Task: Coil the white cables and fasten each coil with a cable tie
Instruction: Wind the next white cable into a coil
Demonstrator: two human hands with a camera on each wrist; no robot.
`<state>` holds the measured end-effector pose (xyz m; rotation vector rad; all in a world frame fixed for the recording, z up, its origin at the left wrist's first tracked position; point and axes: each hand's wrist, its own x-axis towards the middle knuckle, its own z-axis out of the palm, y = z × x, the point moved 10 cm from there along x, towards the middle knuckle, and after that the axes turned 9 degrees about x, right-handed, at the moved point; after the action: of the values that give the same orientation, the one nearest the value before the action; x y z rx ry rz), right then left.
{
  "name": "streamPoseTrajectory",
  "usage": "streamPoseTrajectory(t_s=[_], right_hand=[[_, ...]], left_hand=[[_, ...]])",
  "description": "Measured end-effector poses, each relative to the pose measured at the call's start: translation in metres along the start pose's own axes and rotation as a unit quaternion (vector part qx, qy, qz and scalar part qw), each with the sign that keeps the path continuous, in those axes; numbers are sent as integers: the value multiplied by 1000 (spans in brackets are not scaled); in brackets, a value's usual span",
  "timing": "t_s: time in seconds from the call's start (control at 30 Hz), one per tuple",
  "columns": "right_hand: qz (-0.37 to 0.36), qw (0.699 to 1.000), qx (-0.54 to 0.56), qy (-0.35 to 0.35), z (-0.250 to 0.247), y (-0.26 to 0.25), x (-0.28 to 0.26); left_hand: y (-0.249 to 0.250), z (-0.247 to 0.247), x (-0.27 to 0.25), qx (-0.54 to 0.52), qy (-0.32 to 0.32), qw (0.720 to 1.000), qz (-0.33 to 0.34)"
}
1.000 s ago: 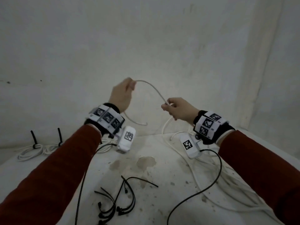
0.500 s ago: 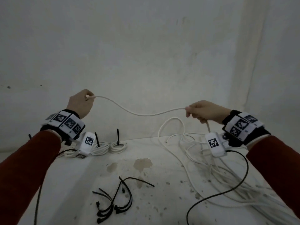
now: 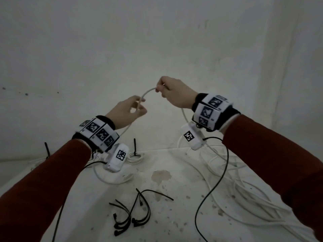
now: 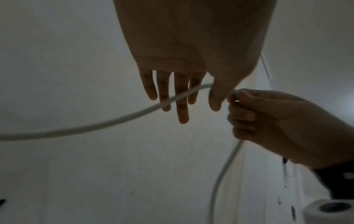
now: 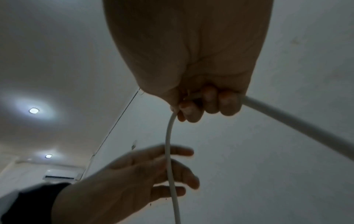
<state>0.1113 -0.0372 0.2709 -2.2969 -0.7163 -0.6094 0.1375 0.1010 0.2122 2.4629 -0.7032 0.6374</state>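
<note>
Both hands are raised above the far middle of the tabletop [image 3: 174,215], close together, in front of the bare wall. The right hand [image 3: 174,93] is curled tightly round a white cable [image 3: 148,91]; the right wrist view shows its fingers [image 5: 210,100] wrapped over the strand, which leaves the fist on both sides. The left hand [image 3: 127,110] sits just below and beside it with fingers loosely spread; the cable runs across its fingers [image 4: 182,97] and passes behind the thumb, so the strand rests on it, and whether it is pinched I cannot tell. Between the hands the cable makes a short arch.

From the left hand the cable drops to a slack loop [image 3: 111,177] on the tabletop near the far left. From the right hand it falls into a loose tangle of white cables [image 3: 253,203] spread along the right edge toward the near right corner.

Tied coils [image 3: 135,157] with upright black tie ends lie along the far edge by the wall, left of centre. A bunch of black cable ties [image 3: 131,215] lies near the front middle, well apart from both cable piles, with bare stained surface around it.
</note>
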Motion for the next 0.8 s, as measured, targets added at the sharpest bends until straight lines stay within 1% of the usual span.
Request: streamPoseTrajectory(t_s=[0.03,0.1,0.13,0.2,0.3,0.37,0.47,0.53,0.6,0.63,0.7,0.73,0.8], right_hand=[[-4,1000,11,-9,9,-5,4],[-30,999,38,3,15,-17,6],[-45,998,48,17,14,-21,7],[-53,996,65,31,14,-20,6],[-13,995,94,10,27,5,0],[11,995,96,-3,37,25,-12],[35,998,39,-41,50,58,-37],[69,995,5,-67,52,86,-55],[121,990,4,-76,49,116,-72],[156,985,27,-72,46,130,-81],[224,967,105,-55,39,151,-97],[253,955,151,-45,36,157,-104],[298,924,238,-29,34,163,-113]], left_hand=[[8,-6,1,-33,16,999,7],[19,-22,1,-69,69,995,20],[20,-32,0,-60,102,993,25],[20,-51,-2,3,162,986,37],[12,-62,-5,73,203,975,49],[2,-67,-8,93,232,967,38],[-29,-84,-16,75,286,955,-30],[-53,-98,-23,74,308,945,-74],[-71,-107,-28,101,313,939,-104],[-79,-108,-30,117,310,937,-113],[-90,-108,-32,137,303,936,-117],[-95,-105,-32,136,299,938,-110],[-95,-97,-32,125,283,948,-72]])
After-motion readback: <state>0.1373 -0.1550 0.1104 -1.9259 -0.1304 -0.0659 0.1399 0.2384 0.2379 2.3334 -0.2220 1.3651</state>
